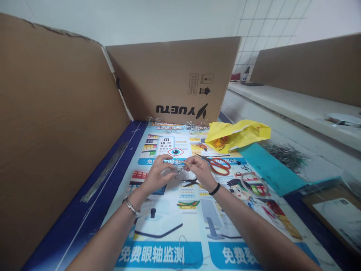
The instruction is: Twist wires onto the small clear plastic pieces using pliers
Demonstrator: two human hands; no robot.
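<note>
My left hand (159, 174) and my right hand (200, 172) are close together over the printed sheet. Thumb and fingers of the left hand curve around a small silvery wire piece (179, 170), its shape too fine to make out. My right fingers are pinched on a thin orange strip (184, 162), which reaches toward the wire piece. Below the hands lies a dark-jawed tool (190, 182), partly hidden by the right hand. Red-handled scissors (220, 166) rest just right of my right hand. Several green, yellow and red strips (188, 204) lie nearer to me.
Cardboard panels (169, 75) stand behind and at left. A yellow bag (242, 133) sits at the back right, near a teal sheet (270, 169) and tangled wire (284, 156). A wire coil (266, 190) lies at right, straight wires (104, 173) at left.
</note>
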